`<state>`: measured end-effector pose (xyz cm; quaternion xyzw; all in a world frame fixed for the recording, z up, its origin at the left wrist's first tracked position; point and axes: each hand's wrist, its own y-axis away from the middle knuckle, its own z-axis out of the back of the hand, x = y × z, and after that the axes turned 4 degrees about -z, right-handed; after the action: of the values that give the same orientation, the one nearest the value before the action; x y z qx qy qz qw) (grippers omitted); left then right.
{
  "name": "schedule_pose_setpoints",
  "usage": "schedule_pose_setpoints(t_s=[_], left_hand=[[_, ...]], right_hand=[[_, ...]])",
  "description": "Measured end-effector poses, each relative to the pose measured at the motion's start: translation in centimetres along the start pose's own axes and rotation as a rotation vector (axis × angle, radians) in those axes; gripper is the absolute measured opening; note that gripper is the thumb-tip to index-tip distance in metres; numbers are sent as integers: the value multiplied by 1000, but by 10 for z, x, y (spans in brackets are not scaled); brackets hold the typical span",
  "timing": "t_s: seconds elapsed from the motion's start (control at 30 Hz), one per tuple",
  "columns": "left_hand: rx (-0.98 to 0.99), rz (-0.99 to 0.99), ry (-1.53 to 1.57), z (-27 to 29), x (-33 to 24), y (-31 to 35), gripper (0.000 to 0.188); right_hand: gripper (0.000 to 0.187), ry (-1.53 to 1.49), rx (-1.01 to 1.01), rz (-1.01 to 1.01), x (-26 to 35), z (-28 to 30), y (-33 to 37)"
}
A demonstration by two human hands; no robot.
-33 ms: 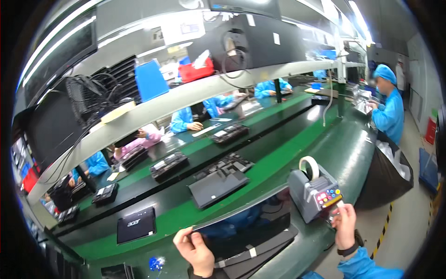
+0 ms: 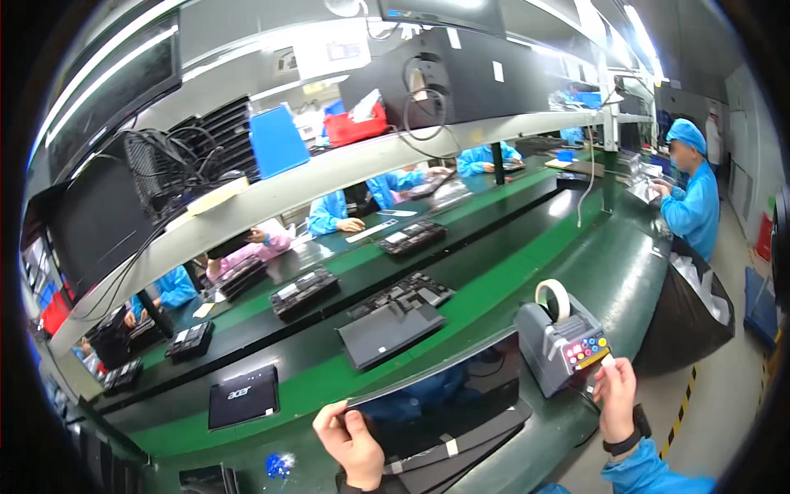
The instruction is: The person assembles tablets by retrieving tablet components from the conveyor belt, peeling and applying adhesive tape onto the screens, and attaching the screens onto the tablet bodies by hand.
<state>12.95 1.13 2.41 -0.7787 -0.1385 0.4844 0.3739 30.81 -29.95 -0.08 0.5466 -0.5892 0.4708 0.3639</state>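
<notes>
A dark laptop screen panel (image 2: 444,403) stands tilted on the green bench in front of me. My left hand (image 2: 350,440) grips its upper left corner. My right hand (image 2: 617,399) is up at the front of a grey tape dispenser (image 2: 553,342) with coloured buttons and a roll of pale tape (image 2: 553,298) on top. Its fingertips pinch a small piece of tape (image 2: 607,360) at the dispenser's outlet.
An open laptop (image 2: 387,323) and a closed black laptop (image 2: 243,397) ride the dark conveyor, with several laptop bases (image 2: 304,292) farther back. People in blue coats sit across the line; one stands at right (image 2: 695,198). A black bag (image 2: 687,317) hangs by the bench end.
</notes>
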Motion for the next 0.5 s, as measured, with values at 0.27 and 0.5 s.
schedule_pose_setpoints(t_s=[0.27, 0.5], left_hand=[[40, -61, -37, 4, 2, -4, 22], [46, -106, -53, 1, -4, -2, 23]], right_hand=[[15, 492, 1379, 961, 122, -196, 1], [17, 766, 1454, 1379, 117, -266, 13]])
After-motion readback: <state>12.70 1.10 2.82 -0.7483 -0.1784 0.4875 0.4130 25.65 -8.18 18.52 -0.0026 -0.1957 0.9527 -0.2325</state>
